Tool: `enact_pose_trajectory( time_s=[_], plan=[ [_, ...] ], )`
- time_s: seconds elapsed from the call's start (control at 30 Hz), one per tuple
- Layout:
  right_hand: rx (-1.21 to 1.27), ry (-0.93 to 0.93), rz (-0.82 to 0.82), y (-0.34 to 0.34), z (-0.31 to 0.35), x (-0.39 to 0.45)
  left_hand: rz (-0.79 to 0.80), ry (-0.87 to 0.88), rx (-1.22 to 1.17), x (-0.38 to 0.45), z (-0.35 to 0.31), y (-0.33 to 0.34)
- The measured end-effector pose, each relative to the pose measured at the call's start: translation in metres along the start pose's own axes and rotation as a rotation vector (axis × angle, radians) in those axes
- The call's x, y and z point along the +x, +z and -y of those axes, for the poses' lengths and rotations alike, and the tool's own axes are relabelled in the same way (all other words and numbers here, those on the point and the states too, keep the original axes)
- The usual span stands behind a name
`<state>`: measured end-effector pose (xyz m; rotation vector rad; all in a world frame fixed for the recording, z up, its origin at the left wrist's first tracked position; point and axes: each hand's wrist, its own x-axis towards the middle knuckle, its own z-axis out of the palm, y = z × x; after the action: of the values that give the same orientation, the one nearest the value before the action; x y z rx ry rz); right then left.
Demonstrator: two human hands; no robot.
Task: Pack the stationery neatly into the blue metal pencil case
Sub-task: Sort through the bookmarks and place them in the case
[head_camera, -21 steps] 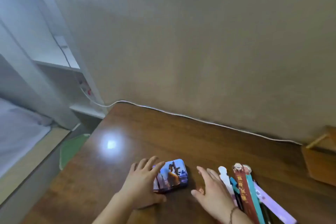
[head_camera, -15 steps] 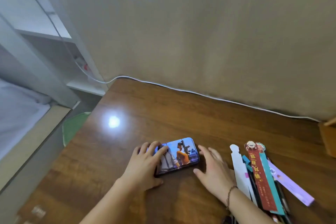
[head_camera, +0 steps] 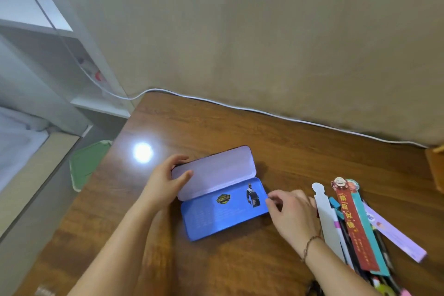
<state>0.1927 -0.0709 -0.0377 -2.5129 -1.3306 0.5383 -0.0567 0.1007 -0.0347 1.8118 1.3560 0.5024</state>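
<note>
The blue metal pencil case (head_camera: 223, 216) lies open on the brown desk, its blue tray empty and its pale lid (head_camera: 216, 170) swung up and back. My left hand (head_camera: 165, 180) grips the lid's left end, thumb on the inside. My right hand (head_camera: 292, 214) touches the tray's right end with curled fingers. A pile of stationery (head_camera: 355, 230) lies just right of that hand: a white paper bookmark, a red bookmark with writing, a teal strip, a lilac ruler and dark pens underneath.
A white cable (head_camera: 264, 113) runs along the desk's back edge against the beige wall. A lamp glare (head_camera: 143, 152) shines on the desk left of the case. A green stool (head_camera: 86, 163) and white shelves stand beyond the desk's left edge.
The case was shut with both hands at its ends. Now its lid is raised and the blue inside shows. The view has also tilted down and moved closer.
</note>
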Motion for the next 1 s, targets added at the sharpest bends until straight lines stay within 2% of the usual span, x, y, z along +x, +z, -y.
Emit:
enact_pose_trajectory(
  time_s=[0.13, 0.3, 0.4, 0.57, 1.0],
  plan=[
    [-0.052, 0.027, -0.014, -0.001, 0.011, 0.014, 0.014, 0.079, 0.166, -0.002, 0.016, 0.016],
    [-0.128, 0.035, -0.024, -0.002, 0.021, 0.021, -0.099, 0.274, 0.399, -0.018, 0.017, 0.031],
    [-0.187, 0.047, -0.018, -0.003, 0.027, 0.021, -0.003, 0.37, 0.491, -0.025, 0.012, 0.038],
    [-0.213, 0.067, 0.005, -0.005, 0.032, 0.02, 0.096, 0.352, 0.464, -0.024, 0.005, 0.038],
    [-0.349, 0.0, 0.038, -0.006, 0.045, 0.024, -0.017, 0.398, 0.587, -0.023, -0.005, 0.039]
  ],
)
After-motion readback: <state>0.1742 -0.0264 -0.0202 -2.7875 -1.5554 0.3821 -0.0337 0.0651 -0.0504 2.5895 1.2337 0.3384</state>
